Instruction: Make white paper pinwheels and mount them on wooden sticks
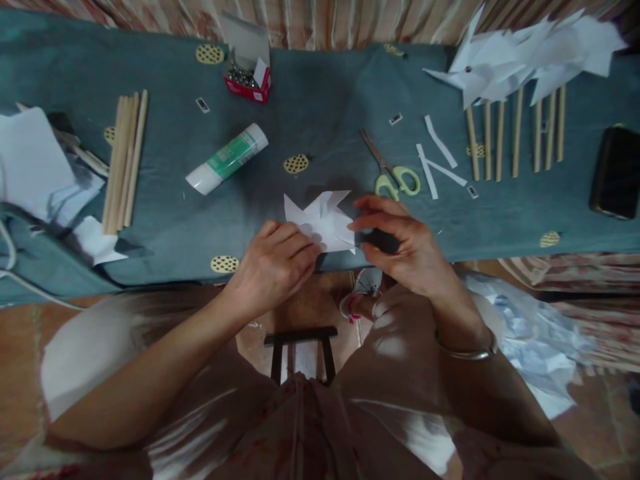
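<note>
A white paper pinwheel point(325, 219) with pointed, folded blades is at the near edge of the table. My left hand point(280, 259) is closed on its lower left side, fingers pressed together on the paper. At its right edge is my right hand point(400, 241), thumb and fingers apart; the index fingertip is at the paper, and I cannot tell whether it presses on it. Just beyond my right hand lie scissors point(397, 177) with pale green handles. Farther left, a white and green glue stick point(229, 159) lies on its side.
A red box of metal pins point(249, 83) stands open at the back. Wooden sticks point(125, 163) and paper sheets point(35, 157) lie left. Finished pinwheels point(530, 57) on sticks, paper strips point(427, 170) and a phone point(616, 173) are right. A plastic bag point(530, 327) sits below the table edge.
</note>
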`<move>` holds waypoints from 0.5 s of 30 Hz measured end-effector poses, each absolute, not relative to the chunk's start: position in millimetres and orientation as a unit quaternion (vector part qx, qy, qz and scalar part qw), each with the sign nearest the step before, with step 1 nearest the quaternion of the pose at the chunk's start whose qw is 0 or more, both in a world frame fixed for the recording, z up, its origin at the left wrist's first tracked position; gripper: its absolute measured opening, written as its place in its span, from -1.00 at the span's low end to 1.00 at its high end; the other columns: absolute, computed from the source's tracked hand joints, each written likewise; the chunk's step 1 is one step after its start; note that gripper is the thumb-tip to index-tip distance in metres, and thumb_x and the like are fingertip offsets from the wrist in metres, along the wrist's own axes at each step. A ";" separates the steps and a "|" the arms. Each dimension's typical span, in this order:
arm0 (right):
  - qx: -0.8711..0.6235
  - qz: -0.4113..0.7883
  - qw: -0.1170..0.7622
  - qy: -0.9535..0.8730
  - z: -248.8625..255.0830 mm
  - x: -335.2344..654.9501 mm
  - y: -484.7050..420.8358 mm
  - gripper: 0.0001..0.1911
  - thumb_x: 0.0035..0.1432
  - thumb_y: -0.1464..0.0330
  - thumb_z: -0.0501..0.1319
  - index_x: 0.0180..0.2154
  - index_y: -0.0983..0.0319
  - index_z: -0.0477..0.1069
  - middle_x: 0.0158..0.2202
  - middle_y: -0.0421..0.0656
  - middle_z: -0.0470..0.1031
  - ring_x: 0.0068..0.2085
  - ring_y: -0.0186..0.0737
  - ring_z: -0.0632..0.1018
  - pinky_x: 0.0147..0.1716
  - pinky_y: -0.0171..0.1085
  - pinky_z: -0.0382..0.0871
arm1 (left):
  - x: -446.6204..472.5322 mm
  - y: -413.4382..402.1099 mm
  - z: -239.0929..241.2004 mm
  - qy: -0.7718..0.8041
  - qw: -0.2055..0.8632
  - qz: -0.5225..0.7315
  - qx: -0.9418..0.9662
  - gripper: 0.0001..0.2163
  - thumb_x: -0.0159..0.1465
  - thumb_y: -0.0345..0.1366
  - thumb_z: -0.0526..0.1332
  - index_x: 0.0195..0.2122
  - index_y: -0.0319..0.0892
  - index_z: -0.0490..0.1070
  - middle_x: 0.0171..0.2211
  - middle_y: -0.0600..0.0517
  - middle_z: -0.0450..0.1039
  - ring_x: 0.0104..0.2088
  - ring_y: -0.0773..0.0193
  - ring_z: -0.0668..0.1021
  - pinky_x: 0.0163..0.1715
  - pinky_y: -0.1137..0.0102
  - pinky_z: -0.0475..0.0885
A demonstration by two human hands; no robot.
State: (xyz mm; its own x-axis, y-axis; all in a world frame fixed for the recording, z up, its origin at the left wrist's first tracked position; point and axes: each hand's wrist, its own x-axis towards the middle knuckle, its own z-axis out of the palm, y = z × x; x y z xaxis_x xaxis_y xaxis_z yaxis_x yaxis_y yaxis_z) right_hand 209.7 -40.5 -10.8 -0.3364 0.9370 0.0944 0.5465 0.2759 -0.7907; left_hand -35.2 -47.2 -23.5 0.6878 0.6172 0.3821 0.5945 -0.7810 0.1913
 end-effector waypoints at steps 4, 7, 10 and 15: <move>-0.487 0.359 0.279 -0.745 -14.6 210.6 -44.5 -0.74 0.03 0.41 0.41 -0.20 0.01 0.60 0.20 -0.21 0.42 0.26 -0.02 0.39 0.27 0.15 0.24 | -43.0 -50.1 -22.4 0.325 0.039 0.222 0.919 -0.88 0.39 -0.40 0.15 -0.19 -0.21 0.49 -0.29 -0.03 0.61 -0.29 0.20 0.55 -0.34 0.29 0.34; -0.473 0.383 0.289 -0.739 -18.3 208.0 -44.9 -0.77 0.05 0.36 0.44 -0.21 -0.02 0.62 0.25 -0.26 0.38 0.27 -0.04 0.38 0.27 0.12 0.26 | -45.4 -51.7 -21.4 0.318 0.047 0.228 0.919 -0.88 0.38 -0.41 0.16 -0.20 -0.23 0.49 -0.28 -0.03 0.62 -0.29 0.21 0.57 -0.34 0.32 0.38; -0.458 0.393 0.302 -0.738 -21.2 203.2 -43.6 -0.86 0.08 0.33 0.43 -0.26 -0.02 0.64 0.27 -0.29 0.38 0.29 -0.03 0.38 0.26 0.08 0.29 | -45.2 -52.9 -20.9 0.310 0.053 0.235 0.920 -0.90 0.37 -0.43 0.18 -0.22 -0.26 0.49 -0.27 -0.04 0.63 -0.29 0.19 0.58 -0.33 0.31 0.42; -0.460 0.345 0.318 -0.754 -27.8 192.8 -40.5 -0.91 0.13 0.36 0.38 -0.33 0.01 0.63 0.25 -0.31 0.41 0.27 -0.05 0.39 0.26 0.06 0.32 | -41.6 -57.5 -22.8 0.310 0.063 0.246 0.916 -0.88 0.36 -0.43 0.18 -0.13 -0.28 0.47 -0.19 -0.07 0.63 -0.25 0.18 0.59 -0.29 0.30 0.47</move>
State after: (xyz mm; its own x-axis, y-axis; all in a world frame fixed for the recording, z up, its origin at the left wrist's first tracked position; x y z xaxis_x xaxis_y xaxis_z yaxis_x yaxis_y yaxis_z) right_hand 192.8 -40.5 -27.8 -0.3749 0.9129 0.1618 0.4738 0.3386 -0.8129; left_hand -41.6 -57.5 -22.8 0.6864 0.5989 0.4124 0.5367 -0.7999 0.2685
